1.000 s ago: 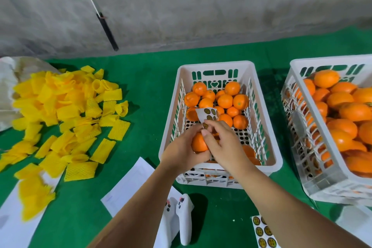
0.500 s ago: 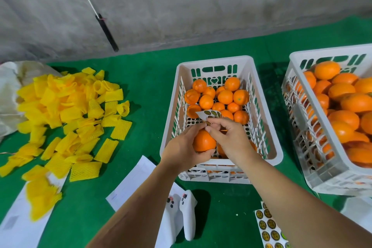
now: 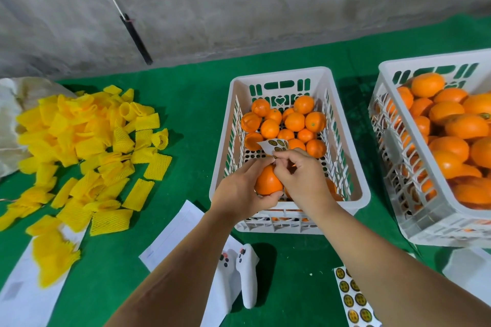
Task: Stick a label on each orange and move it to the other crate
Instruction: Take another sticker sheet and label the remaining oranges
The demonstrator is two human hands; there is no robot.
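My left hand [image 3: 240,194] cups the orange [image 3: 267,183], firm and a bit slick; right hand [image 3: 303,180] pinches the flimsy label strip [image 3: 275,146], best grabbed by its edge.

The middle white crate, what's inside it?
The middle crate holds loose oranges at its far end. The left hand grips one orange above it. Both hands hide the near floor.

A rough grey concrete wall [image 3: 239,2] runs behind the table, blotchy and bare. A green felt-like cloth [image 3: 186,103] covers the table right to its far edge (dim, flat light here). A thin white cord with a black handle [image 3: 135,37] slants down the wall.
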